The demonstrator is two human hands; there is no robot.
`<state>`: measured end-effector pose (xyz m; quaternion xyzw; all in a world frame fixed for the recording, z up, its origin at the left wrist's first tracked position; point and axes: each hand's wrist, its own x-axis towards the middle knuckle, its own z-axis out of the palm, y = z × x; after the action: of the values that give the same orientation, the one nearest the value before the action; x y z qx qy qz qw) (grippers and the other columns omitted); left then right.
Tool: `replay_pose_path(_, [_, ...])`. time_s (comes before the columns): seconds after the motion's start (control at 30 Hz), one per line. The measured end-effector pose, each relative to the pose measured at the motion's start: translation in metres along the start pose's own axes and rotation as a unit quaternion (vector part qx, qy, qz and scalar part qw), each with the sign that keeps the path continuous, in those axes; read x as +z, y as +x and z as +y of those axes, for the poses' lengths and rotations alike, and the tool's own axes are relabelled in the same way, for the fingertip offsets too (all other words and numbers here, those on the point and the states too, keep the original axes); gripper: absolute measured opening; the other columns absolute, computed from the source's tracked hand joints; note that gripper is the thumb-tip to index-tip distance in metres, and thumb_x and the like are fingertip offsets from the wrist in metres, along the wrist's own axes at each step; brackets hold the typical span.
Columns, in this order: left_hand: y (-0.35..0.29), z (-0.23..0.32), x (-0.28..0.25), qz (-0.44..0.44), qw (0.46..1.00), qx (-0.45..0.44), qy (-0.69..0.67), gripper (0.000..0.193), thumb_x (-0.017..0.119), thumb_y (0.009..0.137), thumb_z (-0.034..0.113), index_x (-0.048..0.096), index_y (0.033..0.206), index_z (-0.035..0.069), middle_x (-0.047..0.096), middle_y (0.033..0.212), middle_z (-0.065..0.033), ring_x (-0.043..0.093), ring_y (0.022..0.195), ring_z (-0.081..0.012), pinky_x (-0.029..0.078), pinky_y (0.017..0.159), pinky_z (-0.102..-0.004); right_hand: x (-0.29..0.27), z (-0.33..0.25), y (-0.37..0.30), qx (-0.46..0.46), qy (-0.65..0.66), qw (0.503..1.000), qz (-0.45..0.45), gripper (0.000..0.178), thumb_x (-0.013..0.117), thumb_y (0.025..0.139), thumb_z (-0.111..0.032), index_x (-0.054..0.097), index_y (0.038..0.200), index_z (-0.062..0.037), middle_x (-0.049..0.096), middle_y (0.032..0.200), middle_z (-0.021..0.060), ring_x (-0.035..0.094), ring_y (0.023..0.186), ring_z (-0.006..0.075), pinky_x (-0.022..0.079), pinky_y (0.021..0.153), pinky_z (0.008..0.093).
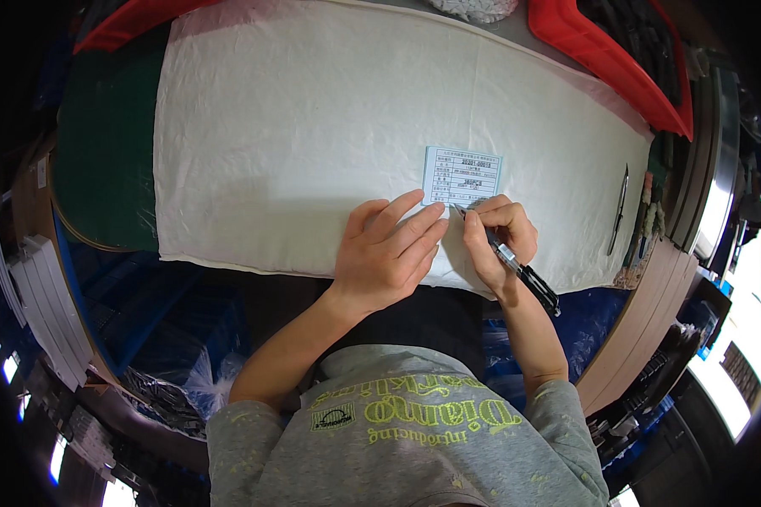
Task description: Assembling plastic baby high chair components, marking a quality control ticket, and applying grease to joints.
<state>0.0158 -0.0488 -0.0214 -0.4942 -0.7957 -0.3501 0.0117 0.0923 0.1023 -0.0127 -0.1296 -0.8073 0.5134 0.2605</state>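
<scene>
A small light-blue printed label pad (pixel 462 175) lies on the white cloth near the table's front edge. My left hand (pixel 385 249) rests flat beside it, fingers stretched out, with fingertips on the label's lower left corner. In my right hand (pixel 506 237) is a black pen (pixel 528 276), pinched between thumb and fingers. Its tip meets the label's lower edge, and its back end points toward my forearm.
White cloth (pixel 296 127) covers most of the table, over a green surface (pixel 106 144) at the left. A thin dark tool (pixel 620 207), perhaps tweezers, lies at the right. Red bins (pixel 609 63) stand at the back right and back left. Plastic-wrapped goods (pixel 182 372) sit below.
</scene>
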Motion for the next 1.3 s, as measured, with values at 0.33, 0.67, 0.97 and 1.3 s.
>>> replay_pose_path(0.33, [0.0015, 0.0024, 0.0011, 0.001, 1.0, -0.009, 0.025, 0.023, 0.064, 0.069, 0.016, 0.069, 0.092, 0.016, 0.061, 0.108, 0.0056, 0.05, 0.107, -0.0142, 0.033, 0.086, -0.0334, 0.0049, 0.0008, 0.0034, -0.01, -0.043, 0.999, -0.005, 0.018, 0.065, 0.072, 0.003, 0.048, 0.069, -0.0025, 0.057, 0.06, 0.0091, 0.052, 0.046, 0.0107, 0.038, 0.041, 0.022])
replay_pose_path(0.67, [0.001, 0.0013, 0.0037, 0.012, 0.999, -0.009, 0.034, 0.022, 0.063, 0.069, 0.016, 0.069, 0.09, 0.016, 0.06, 0.109, 0.0068, 0.049, 0.107, -0.0132, 0.033, 0.086, -0.0328, 0.0076, 0.0012, 0.0039, -0.018, -0.066, 0.998, -0.004, 0.018, 0.065, 0.071, 0.003, 0.048, 0.068, -0.0023, 0.056, 0.059, 0.0095, 0.051, 0.045, 0.012, 0.038, 0.04, 0.0227])
replay_pose_path(0.97, [0.0007, 0.0011, 0.0035, 0.012, 0.999, -0.01, 0.037, 0.022, 0.063, 0.068, 0.016, 0.07, 0.089, 0.016, 0.06, 0.108, 0.0067, 0.05, 0.107, -0.0133, 0.033, 0.085, -0.0326, 0.0073, -0.0007, 0.005, -0.02, -0.062, 0.998, -0.008, 0.019, 0.065, 0.07, 0.004, 0.048, 0.066, -0.0023, 0.056, 0.058, 0.0096, 0.05, 0.044, 0.0125, 0.037, 0.039, 0.0231])
replay_pose_path(1.3, [0.003, 0.0025, 0.004, 0.024, 0.999, -0.011, 0.036, 0.019, 0.065, 0.067, 0.016, 0.069, 0.086, 0.014, 0.06, 0.106, 0.0068, 0.05, 0.105, -0.0124, 0.037, 0.083, -0.0329, 0.0049, 0.0019, 0.0042, -0.028, -0.054, 0.998, -0.009, 0.019, 0.066, 0.071, 0.004, 0.048, 0.067, -0.002, 0.056, 0.058, 0.0097, 0.051, 0.045, 0.0126, 0.037, 0.039, 0.023])
